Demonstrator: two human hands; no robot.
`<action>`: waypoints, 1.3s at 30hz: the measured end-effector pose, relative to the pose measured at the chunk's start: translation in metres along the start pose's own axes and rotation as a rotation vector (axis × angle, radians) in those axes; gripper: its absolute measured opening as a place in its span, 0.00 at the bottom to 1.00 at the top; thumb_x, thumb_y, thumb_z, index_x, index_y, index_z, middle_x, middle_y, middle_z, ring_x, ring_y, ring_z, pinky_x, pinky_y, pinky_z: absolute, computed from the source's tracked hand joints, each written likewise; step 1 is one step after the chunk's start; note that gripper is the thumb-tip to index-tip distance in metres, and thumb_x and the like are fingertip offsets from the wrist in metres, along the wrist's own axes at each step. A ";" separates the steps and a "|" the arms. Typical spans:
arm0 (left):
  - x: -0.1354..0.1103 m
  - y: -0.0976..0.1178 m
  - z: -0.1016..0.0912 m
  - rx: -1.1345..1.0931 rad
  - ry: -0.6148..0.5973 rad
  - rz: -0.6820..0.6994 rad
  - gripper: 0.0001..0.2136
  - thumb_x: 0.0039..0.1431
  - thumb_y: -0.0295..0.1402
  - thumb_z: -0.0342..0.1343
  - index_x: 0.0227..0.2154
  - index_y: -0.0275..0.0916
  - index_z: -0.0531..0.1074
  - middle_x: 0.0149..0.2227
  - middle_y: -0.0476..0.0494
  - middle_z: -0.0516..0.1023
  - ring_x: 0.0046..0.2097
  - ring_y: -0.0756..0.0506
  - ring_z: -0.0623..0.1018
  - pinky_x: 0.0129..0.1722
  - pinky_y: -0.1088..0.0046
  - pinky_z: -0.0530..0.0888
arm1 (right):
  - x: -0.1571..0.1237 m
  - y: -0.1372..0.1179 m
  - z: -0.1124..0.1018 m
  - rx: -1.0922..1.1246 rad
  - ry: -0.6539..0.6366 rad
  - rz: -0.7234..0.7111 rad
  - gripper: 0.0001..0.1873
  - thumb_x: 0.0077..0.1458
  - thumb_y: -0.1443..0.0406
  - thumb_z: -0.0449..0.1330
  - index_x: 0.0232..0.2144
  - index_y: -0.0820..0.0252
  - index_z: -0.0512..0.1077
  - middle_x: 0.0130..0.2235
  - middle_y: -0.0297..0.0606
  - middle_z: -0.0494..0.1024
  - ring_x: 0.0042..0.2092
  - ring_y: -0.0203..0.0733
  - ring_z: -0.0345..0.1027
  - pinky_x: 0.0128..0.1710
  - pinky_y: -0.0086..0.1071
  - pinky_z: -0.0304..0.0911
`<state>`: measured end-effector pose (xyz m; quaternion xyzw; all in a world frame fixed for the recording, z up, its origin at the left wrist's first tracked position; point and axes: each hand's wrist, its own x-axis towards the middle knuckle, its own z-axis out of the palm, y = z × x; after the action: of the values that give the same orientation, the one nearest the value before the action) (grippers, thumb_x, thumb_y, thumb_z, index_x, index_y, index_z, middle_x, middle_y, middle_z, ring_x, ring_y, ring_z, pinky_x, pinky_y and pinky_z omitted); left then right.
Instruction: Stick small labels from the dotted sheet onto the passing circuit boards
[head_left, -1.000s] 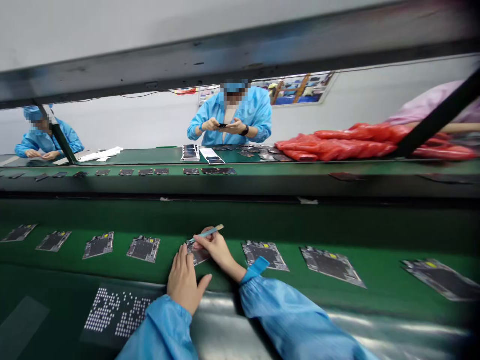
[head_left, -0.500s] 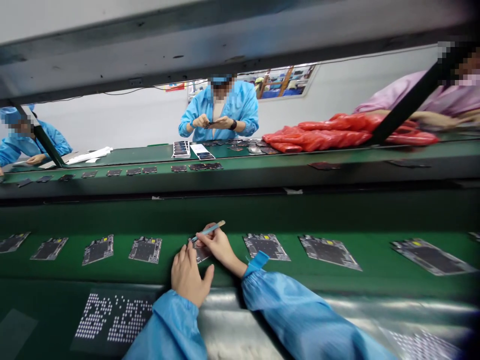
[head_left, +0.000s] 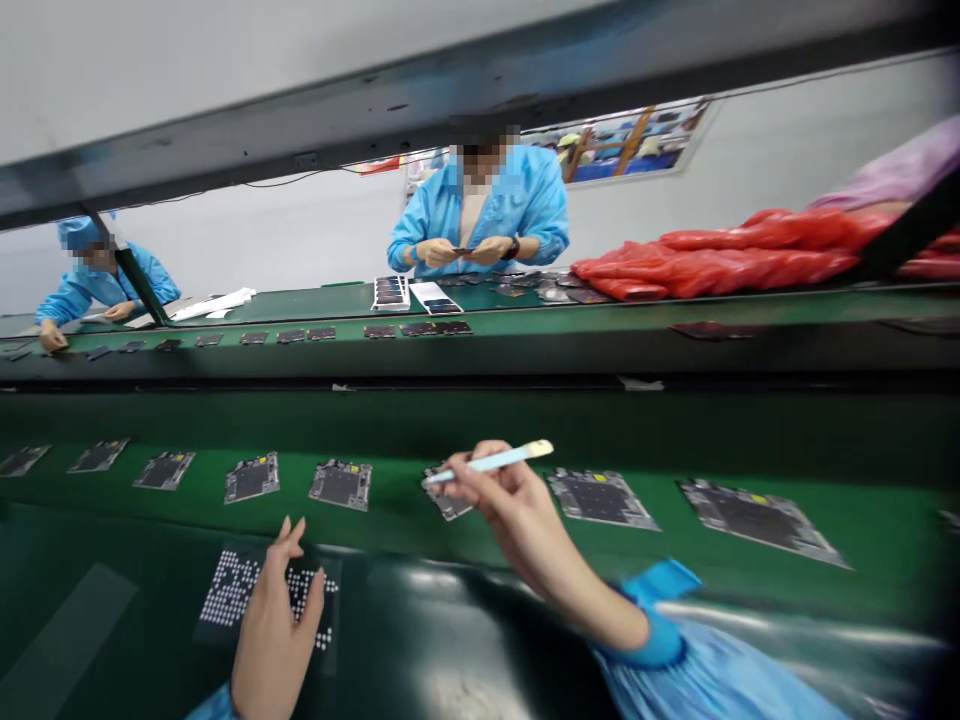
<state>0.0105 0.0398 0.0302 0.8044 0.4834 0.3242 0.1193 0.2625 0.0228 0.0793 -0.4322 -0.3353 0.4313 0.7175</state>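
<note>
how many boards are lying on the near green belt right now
8 at least: five left of the right hand at, one under it, two to its right; more may be cut off.

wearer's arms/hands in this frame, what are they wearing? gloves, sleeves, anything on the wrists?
No gloves: the left hand and right hand are both bare, with no rings or watch visible. The right arm wears a light blue smock sleeve, smooth and slightly shiny, ending in a brighter blue cuff. Only a sliver of matching blue sleeve shows at the left wrist.
</note>
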 end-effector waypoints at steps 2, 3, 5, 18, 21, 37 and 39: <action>-0.021 -0.014 -0.003 0.035 0.023 -0.031 0.06 0.64 0.37 0.43 0.40 0.45 0.61 0.53 0.41 0.71 0.47 0.40 0.77 0.31 0.68 0.79 | -0.019 0.010 0.017 -0.052 -0.185 0.014 0.16 0.45 0.58 0.67 0.27 0.55 0.63 0.28 0.30 0.73 0.28 0.36 0.71 0.31 0.31 0.68; -0.029 -0.019 -0.001 0.045 0.032 -0.024 0.06 0.64 0.37 0.43 0.41 0.45 0.61 0.52 0.42 0.73 0.46 0.41 0.77 0.31 0.69 0.80 | -0.027 0.018 0.025 -0.083 -0.284 0.032 0.15 0.47 0.58 0.66 0.28 0.55 0.62 0.28 0.30 0.73 0.28 0.36 0.70 0.31 0.31 0.67; -0.038 -0.022 0.007 0.077 0.065 0.006 0.06 0.64 0.35 0.44 0.42 0.44 0.63 0.49 0.44 0.75 0.49 0.41 0.75 0.34 0.69 0.80 | -0.038 0.039 0.036 -0.155 -0.447 0.077 0.13 0.51 0.56 0.62 0.29 0.55 0.62 0.29 0.31 0.71 0.29 0.37 0.68 0.30 0.32 0.65; -0.057 -0.018 0.048 0.101 0.091 0.111 0.12 0.66 0.33 0.43 0.50 0.41 0.62 0.40 0.45 0.80 0.39 0.47 0.81 0.35 0.79 0.77 | -0.051 0.096 0.036 -0.271 -0.579 0.039 0.14 0.58 0.52 0.52 0.30 0.54 0.59 0.32 0.36 0.67 0.32 0.40 0.62 0.33 0.35 0.62; -0.057 -0.017 0.046 0.144 0.087 0.133 0.13 0.67 0.34 0.41 0.51 0.40 0.61 0.41 0.44 0.80 0.40 0.47 0.80 0.37 0.79 0.77 | -0.053 0.097 0.031 -0.317 -0.606 0.035 0.13 0.59 0.53 0.52 0.30 0.55 0.60 0.33 0.37 0.68 0.32 0.40 0.63 0.33 0.36 0.63; -0.053 -0.017 0.045 0.283 0.156 0.202 0.15 0.68 0.34 0.39 0.54 0.38 0.61 0.42 0.42 0.79 0.42 0.44 0.79 0.35 0.75 0.79 | -0.041 0.082 0.039 -0.069 -0.369 0.126 0.16 0.52 0.55 0.62 0.29 0.54 0.59 0.27 0.30 0.71 0.27 0.36 0.68 0.30 0.32 0.65; -0.053 -0.020 0.045 0.346 0.155 0.209 0.16 0.66 0.34 0.42 0.55 0.37 0.60 0.46 0.39 0.77 0.46 0.41 0.78 0.38 0.71 0.79 | -0.026 0.069 0.033 -0.044 -0.226 0.105 0.17 0.49 0.55 0.64 0.30 0.54 0.59 0.27 0.28 0.71 0.27 0.36 0.70 0.32 0.32 0.66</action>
<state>0.0084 0.0102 -0.0356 0.8314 0.4534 0.3077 -0.0926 0.2013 0.0278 0.0272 -0.4135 -0.4001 0.5066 0.6421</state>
